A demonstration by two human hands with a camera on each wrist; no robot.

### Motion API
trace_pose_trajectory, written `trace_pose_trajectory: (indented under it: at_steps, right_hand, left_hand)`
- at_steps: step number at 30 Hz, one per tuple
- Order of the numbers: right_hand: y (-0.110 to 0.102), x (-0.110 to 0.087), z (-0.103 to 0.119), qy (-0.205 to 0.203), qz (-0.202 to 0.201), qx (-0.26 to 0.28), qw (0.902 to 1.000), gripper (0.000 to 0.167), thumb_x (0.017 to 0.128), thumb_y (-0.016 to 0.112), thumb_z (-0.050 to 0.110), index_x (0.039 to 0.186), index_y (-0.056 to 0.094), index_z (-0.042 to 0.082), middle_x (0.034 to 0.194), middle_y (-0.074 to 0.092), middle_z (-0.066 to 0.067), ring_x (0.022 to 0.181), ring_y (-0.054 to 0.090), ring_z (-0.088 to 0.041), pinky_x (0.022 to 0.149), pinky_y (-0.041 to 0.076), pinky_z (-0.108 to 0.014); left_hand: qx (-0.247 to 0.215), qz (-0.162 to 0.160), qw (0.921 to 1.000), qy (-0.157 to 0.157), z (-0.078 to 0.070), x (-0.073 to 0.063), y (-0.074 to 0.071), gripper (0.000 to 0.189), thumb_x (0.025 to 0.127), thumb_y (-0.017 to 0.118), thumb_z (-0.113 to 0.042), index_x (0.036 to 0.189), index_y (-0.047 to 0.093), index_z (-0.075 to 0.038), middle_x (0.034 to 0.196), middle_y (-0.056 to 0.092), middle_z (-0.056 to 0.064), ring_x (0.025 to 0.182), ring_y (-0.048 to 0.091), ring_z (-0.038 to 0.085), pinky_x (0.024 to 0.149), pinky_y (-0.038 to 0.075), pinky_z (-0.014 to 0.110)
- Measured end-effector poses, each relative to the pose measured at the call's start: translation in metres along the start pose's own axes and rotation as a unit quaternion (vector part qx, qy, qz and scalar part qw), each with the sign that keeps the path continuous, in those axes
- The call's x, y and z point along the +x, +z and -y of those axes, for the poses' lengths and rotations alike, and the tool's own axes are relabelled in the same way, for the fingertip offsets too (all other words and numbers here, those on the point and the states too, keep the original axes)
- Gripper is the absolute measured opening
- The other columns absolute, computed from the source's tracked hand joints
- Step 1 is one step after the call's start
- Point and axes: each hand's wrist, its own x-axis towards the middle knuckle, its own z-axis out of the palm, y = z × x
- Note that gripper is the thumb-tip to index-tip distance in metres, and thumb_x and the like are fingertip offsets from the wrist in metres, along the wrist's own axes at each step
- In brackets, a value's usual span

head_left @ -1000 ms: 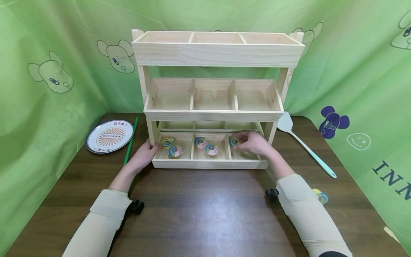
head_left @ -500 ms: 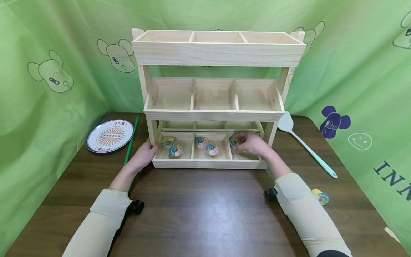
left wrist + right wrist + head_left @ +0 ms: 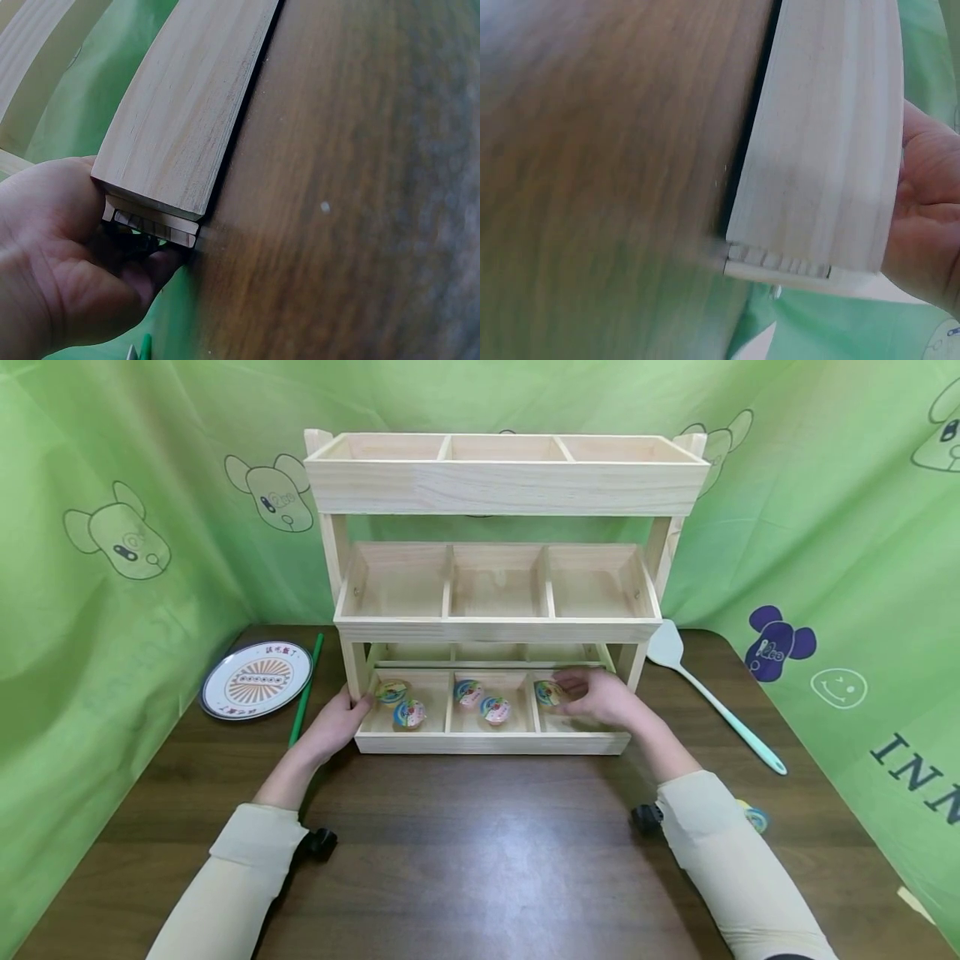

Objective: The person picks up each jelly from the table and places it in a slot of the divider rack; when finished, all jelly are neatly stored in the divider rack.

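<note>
At the lower left of a three-tier wooden rack (image 3: 495,631), my left hand (image 3: 335,724) grips the end of the bottom tray; the left wrist view shows its thumb side against the tray end (image 3: 161,135), fingers partly hidden behind. My right hand (image 3: 606,700) is over the bottom tray's right compartment, fingers loosely spread and holding nothing. Just left of its fingertips lies a small jelly cup (image 3: 547,693) with a printed lid. Two jelly cups (image 3: 409,714) lie in the left compartment and two jelly cups (image 3: 495,710) in the middle one. The tray front (image 3: 817,150) hides the right fingers in the right wrist view.
A round white plate (image 3: 257,680) and a green stick (image 3: 306,689) lie left of the rack. A pale turquoise spatula (image 3: 720,706) lies on the right, and another jelly cup (image 3: 756,818) is partly behind the right sleeve. Green cloth (image 3: 187,427) surrounds the table.
My right hand has let go of the jelly cup in the right compartment and moved slightly right. The cup stays there, now more visible. My left hand has not moved.
</note>
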Motion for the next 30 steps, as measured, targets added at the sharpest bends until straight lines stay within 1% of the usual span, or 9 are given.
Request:
trace_pose_trajectory:
  at_steps: [4,8,13,17,20,23,26,30]
  right_hand:
    - [-0.007,-0.010,-0.002,-0.014,-0.017,-0.017,0.9996,0.058,0.083,0.083,0.014,0.134,0.061,-0.002,0.128,0.066,-0.020,0.118,0.062,-0.037,0.101,0.048,-0.049]
    - [-0.015,-0.022,-0.001,-0.031,-0.025,-0.025,0.9989,0.052,0.084,0.081,0.010,0.130,0.063,-0.004,0.126,0.066,-0.022,0.118,0.061,-0.039,0.101,0.047,-0.051]
    - [-0.025,-0.037,-0.001,-0.037,-0.032,-0.034,0.9982,0.049,0.085,0.082,0.010,0.129,0.064,-0.004,0.125,0.067,-0.022,0.116,0.063,-0.037,0.099,0.049,-0.051]
    - [-0.033,-0.053,0.000,-0.040,-0.027,-0.030,0.9984,0.047,0.085,0.082,0.010,0.127,0.065,-0.003,0.125,0.067,-0.021,0.114,0.065,-0.035,0.093,0.054,-0.044]
    - [-0.040,-0.065,0.000,-0.041,-0.023,-0.039,0.9981,0.045,0.086,0.081,0.010,0.126,0.066,-0.003,0.124,0.068,-0.020,0.111,0.066,-0.035,0.088,0.056,-0.039]
    - [-0.046,-0.077,-0.004,-0.038,-0.025,-0.060,0.9971,0.042,0.086,0.082,0.011,0.124,0.068,0.000,0.121,0.070,-0.017,0.110,0.067,-0.032,0.089,0.054,-0.042]
    - [-0.053,-0.089,-0.008,-0.037,-0.026,-0.072,0.9964,0.041,0.086,0.082,0.014,0.124,0.069,0.003,0.119,0.071,-0.014,0.112,0.065,-0.030,0.092,0.052,-0.046]
    - [-0.061,-0.106,-0.015,-0.038,-0.026,-0.085,0.9953,0.042,0.086,0.083,0.019,0.124,0.070,0.006,0.120,0.071,-0.010,0.115,0.063,-0.029,0.094,0.050,-0.042]
  left_hand:
    - [0.000,0.002,1.0000,0.000,0.000,0.000,0.000,0.062,0.109,0.039,-0.023,0.154,0.015,0.013,0.151,0.032,0.039,0.141,0.032,0.047,0.114,0.028,0.059]
    - [0.003,-0.001,1.0000,-0.003,-0.001,0.001,0.000,0.061,0.109,0.039,-0.023,0.153,0.017,0.014,0.151,0.034,0.038,0.141,0.033,0.046,0.114,0.029,0.059]
    - [0.002,-0.001,1.0000,-0.003,-0.002,0.001,0.001,0.062,0.109,0.039,-0.023,0.154,0.016,0.013,0.151,0.033,0.038,0.141,0.033,0.046,0.114,0.028,0.058]
    - [0.002,0.001,1.0000,-0.007,-0.002,0.000,0.000,0.063,0.109,0.039,-0.024,0.154,0.015,0.013,0.152,0.032,0.038,0.141,0.032,0.046,0.114,0.028,0.059]
    - [0.000,0.002,1.0000,-0.009,-0.002,-0.001,0.000,0.062,0.109,0.039,-0.023,0.154,0.015,0.012,0.152,0.032,0.038,0.142,0.031,0.046,0.114,0.028,0.059]
    - [0.000,0.003,1.0000,-0.007,-0.002,-0.001,0.000,0.063,0.109,0.039,-0.023,0.155,0.014,0.012,0.152,0.031,0.038,0.142,0.031,0.046,0.114,0.028,0.059]
    - [0.000,0.000,1.0000,-0.006,-0.002,-0.001,0.000,0.062,0.109,0.040,-0.023,0.155,0.015,0.012,0.152,0.031,0.038,0.142,0.032,0.046,0.114,0.028,0.059]
    - [-0.007,0.000,1.0000,-0.005,-0.002,-0.001,0.000,0.063,0.109,0.040,-0.023,0.155,0.014,0.011,0.153,0.030,0.037,0.142,0.031,0.046,0.115,0.027,0.058]
